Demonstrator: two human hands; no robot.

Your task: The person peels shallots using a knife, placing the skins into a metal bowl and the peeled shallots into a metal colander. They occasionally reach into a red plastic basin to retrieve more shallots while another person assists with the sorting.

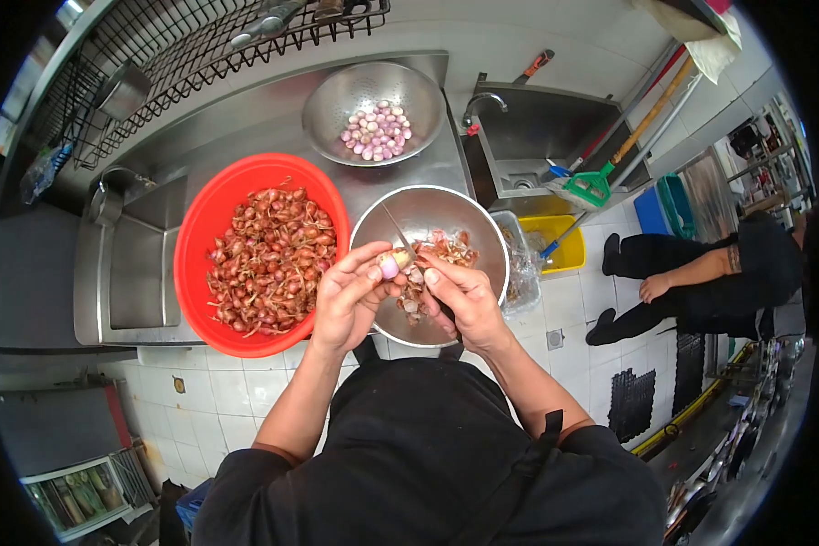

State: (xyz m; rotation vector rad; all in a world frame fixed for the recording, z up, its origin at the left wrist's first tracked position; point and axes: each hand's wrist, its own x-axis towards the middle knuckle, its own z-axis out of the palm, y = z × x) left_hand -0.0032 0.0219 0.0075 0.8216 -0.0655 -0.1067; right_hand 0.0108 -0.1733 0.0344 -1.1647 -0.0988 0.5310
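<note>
My left hand pinches a partly peeled shallot, pale purple and white, above a steel bowl. My right hand is closed on a small knife, its blade pointing up and away beside the shallot; the fingers hide the handle. Shallot skins lie in the steel bowl beneath both hands. Left of the bowl, a large red basin holds many unpeeled shallots. Behind, a steel colander contains peeled shallots.
Sinks stand at the left and the back right. A wire rack hangs over the counter. To the right are a clear plastic bag, a yellow tub, a green brush and another person in dark clothes.
</note>
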